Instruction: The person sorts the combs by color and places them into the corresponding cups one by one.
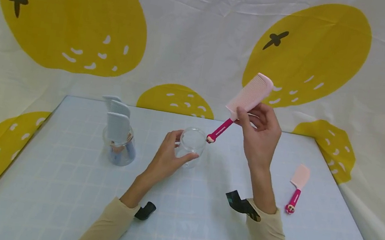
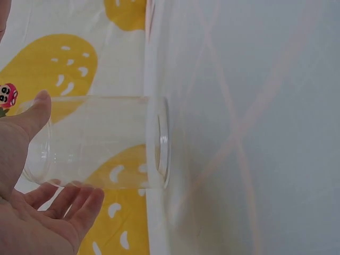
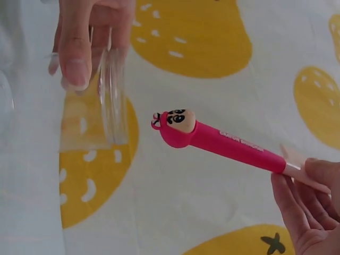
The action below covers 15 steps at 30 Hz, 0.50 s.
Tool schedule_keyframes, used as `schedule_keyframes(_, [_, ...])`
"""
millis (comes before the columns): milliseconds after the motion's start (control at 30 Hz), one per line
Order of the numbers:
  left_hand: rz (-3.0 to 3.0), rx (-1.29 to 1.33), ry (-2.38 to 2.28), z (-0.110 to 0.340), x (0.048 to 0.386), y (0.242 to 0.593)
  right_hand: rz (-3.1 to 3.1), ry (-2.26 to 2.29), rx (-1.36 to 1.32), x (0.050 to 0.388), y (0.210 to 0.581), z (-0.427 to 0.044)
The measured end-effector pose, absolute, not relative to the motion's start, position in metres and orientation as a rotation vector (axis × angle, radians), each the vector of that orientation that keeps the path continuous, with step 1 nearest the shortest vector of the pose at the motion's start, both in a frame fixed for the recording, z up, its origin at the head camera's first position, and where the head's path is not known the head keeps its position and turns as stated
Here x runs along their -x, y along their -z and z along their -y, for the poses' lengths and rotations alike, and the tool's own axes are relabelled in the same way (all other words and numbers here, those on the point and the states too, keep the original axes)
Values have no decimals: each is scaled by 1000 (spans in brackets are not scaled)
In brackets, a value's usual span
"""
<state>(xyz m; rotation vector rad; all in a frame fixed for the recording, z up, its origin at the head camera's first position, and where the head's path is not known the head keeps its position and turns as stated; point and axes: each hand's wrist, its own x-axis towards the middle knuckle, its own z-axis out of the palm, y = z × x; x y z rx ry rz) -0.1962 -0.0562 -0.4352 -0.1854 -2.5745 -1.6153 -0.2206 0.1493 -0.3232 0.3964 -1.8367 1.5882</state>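
Observation:
A clear jar (image 1: 192, 143) stands upright on the table, gripped near its rim by my left hand (image 1: 172, 154). In the left wrist view the jar (image 2: 106, 141) is see-through with nothing inside, thumb on one side and fingers on the other. My right hand (image 1: 261, 134) pinches a pink comb (image 1: 250, 95) near where its head meets the handle. Its dark pink handle (image 3: 239, 149) slants down, and the cartoon-figure end (image 3: 178, 127) is close to the jar's mouth but apart from it.
Left of the jar, a second clear jar (image 1: 122, 153) holds several light blue combs (image 1: 118, 125), teeth ends up. Another pink comb (image 1: 300, 177) lies flat on the table at the right. A white cloth with yellow fruit prints (image 1: 203, 47) hangs behind the table (image 1: 175, 233).

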Motion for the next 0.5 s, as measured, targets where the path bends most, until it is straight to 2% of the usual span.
schedule_keyframes(500, [2543, 189, 1634, 55, 196, 436, 1897, -1662, -396, 232, 349, -122])
